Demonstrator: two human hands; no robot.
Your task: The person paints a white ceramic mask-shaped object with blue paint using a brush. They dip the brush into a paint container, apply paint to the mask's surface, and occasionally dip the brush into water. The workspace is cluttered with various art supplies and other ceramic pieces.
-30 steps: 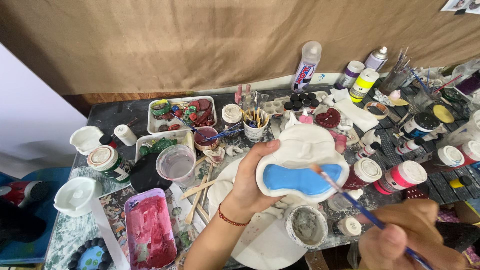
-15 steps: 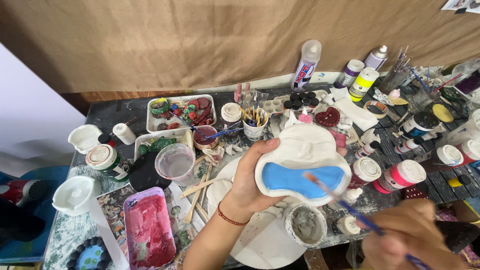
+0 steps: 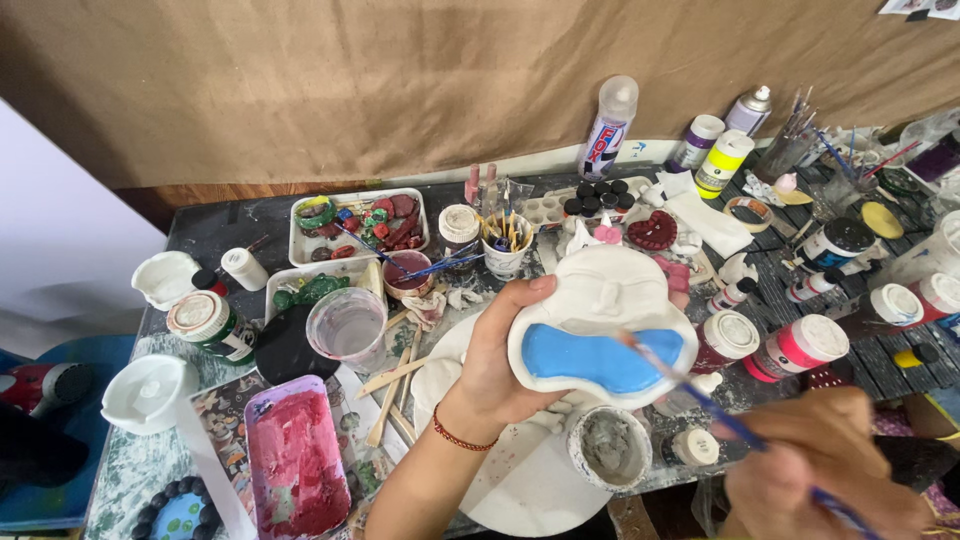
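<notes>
white plaster mask (image 3: 610, 300) with blue patch (image 3: 600, 358), blue-handled brush (image 3: 740, 430), red-stained tray (image 3: 295, 460)

White plaster mask (image 3: 610, 300) with a blue-painted band across its lower part, held tilted face-up above the table, at about 2 o'clock from picture centre. Thin blue-handled paintbrush (image 3: 720, 415), slanting from 5 o'clock up toward 11 o'clock, tip touching the blue band's right end.

Bare forearms, no sleeves; thin red beaded bracelet (image 3: 462, 437) on left wrist; no rings visible.
</notes>
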